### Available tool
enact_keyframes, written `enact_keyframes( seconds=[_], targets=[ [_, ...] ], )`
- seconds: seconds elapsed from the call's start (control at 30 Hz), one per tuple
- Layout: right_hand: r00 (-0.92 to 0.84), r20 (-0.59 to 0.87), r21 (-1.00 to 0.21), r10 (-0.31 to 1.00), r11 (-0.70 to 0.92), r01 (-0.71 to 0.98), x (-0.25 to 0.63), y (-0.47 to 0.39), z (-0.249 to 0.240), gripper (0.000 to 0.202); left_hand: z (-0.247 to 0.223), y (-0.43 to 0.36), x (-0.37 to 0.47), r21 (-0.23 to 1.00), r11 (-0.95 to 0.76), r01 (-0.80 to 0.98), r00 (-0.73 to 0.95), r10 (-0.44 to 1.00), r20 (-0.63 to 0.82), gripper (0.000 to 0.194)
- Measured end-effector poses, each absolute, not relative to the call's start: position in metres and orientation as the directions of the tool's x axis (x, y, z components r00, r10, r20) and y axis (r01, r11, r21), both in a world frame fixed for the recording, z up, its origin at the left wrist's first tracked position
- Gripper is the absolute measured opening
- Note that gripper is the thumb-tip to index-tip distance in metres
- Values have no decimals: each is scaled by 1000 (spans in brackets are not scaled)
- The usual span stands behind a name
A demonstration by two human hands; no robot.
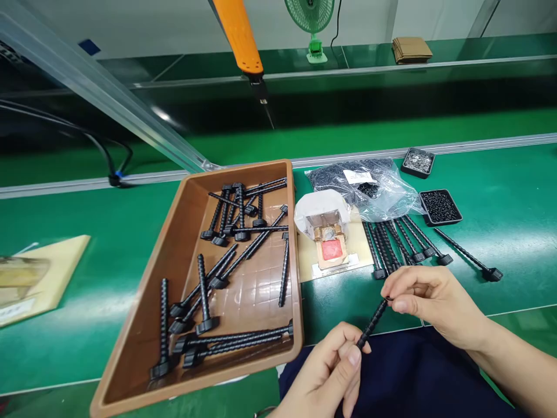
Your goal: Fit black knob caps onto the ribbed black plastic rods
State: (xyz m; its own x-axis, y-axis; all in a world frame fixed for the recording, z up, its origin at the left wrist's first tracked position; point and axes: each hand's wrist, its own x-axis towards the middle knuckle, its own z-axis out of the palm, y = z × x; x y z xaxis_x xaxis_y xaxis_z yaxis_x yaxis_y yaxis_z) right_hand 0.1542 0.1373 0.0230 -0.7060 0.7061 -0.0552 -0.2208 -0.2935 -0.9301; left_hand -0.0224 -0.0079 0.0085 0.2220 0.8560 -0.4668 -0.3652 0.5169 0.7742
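Note:
My left hand (335, 368) is closed around a black ribbed rod (373, 323), near the table's front edge. The rod tilts up to the right. At its upper tip my right hand (420, 296) pinches a small dark ring (389, 298). Behind my right hand, several similar black rods (394, 241) with knobbed ends lie side by side, and a single rod (472, 255) lies apart to their right. The lower end of the held rod is hidden by my left hand.
A brown bin (296, 278) on the left holds several black rods. Behind my hands are a fixture with a red pad (332, 249), a plastic bag (374, 180) and two small trays of parts (441, 207) (418, 162). An orange tool (239, 35) hangs above.

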Motion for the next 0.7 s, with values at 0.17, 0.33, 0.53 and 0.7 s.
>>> enact_keyframes(
  seconds=[0.17, 0.33, 0.53, 0.7],
  targets=[
    [-713, -97, -915, 695, -344, -210, 161, 127, 18, 19, 14, -7, -21, 794, 538, -281, 250, 840, -481, 51],
    [-781, -47, -909, 622, -351, -225, 166, 129, 14, 19, 16, -9, -22, 803, 550, -229, 275, 828, -489, 50],
    [-847, -55, -902, 528, -391, -185, 168, 135, 11, 30, 19, -11, -25, 767, 602, -223, 333, 786, -521, 50],
    [-907, -11, -934, 420, -328, -141, 175, 140, 22, 19, 15, -13, -28, 738, 634, -231, 374, 758, -535, 52]
  ],
)
